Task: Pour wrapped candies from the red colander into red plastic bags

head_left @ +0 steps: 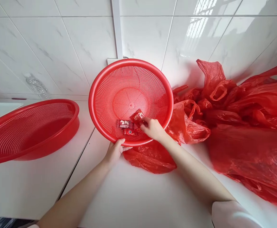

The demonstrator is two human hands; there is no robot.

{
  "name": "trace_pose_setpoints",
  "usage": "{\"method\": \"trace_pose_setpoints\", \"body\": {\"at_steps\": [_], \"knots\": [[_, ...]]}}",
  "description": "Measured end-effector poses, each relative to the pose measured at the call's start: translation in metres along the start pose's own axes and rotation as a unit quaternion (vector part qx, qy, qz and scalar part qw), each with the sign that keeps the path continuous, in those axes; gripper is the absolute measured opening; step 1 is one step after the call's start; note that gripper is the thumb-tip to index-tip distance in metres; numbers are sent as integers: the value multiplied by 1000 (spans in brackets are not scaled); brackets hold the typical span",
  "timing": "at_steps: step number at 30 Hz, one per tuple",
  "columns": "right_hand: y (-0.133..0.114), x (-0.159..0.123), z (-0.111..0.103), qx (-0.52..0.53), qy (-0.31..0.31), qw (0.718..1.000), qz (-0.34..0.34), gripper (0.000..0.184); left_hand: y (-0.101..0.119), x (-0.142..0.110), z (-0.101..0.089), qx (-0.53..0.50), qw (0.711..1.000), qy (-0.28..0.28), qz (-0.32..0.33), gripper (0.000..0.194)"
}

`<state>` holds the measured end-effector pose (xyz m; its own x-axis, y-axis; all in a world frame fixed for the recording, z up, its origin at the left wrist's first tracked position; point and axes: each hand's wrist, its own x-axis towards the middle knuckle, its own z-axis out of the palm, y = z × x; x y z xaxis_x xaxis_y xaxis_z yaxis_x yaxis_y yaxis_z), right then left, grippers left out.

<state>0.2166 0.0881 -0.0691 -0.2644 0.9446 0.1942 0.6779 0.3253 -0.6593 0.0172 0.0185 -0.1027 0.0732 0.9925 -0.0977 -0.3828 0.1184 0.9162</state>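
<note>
A round red mesh basket [131, 79] is tipped up towards me against the tiled wall. My left hand [114, 151] grips its lower rim, thumb on the edge. My right hand [152, 128] reaches inside the basket, its fingers pinched on a small red wrapped packet [138, 116]. Two more small red packets [125, 125] lie at the basket's lower inside edge, just left of that hand.
A second red mesh basket [29, 129] lies flat on the white counter [138, 196] at the left. A heap of red plastic bags [243, 126] covers the counter's right side and runs under the tipped basket. White tiled wall [57, 47] behind.
</note>
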Motion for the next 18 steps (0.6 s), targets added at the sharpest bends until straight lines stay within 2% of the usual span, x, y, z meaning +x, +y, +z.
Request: {"method": "trace_pose_setpoints", "body": {"at_steps": [2, 4, 6, 8, 11, 14, 18], "knots": [[2, 4, -6, 189, -20, 981, 48, 26, 0, 2, -1, -1, 1000, 9, -1, 44], [3, 5, -13, 367, -68, 925, 77, 26, 1, 3, -1, -4, 1000, 12, 0, 44], [3, 5, -19, 469, -106, 874, 75, 27, 2, 4, -2, -7, 1000, 9, 6, 44], [2, 2, -25, 501, -124, 855, 56, 29, 4, 5, -3, -7, 1000, 9, 15, 44], [-2, -2, -34, 495, -119, 860, 24, 29, 7, 7, -5, -5, 999, 16, 33, 46], [-3, -6, -48, 443, -129, 887, 19, 32, 9, 9, -8, -6, 998, 19, 53, 47], [-2, -16, -69, 303, -244, 921, -8, 35, 10, 11, -12, -6, 997, 22, 72, 43]]}}
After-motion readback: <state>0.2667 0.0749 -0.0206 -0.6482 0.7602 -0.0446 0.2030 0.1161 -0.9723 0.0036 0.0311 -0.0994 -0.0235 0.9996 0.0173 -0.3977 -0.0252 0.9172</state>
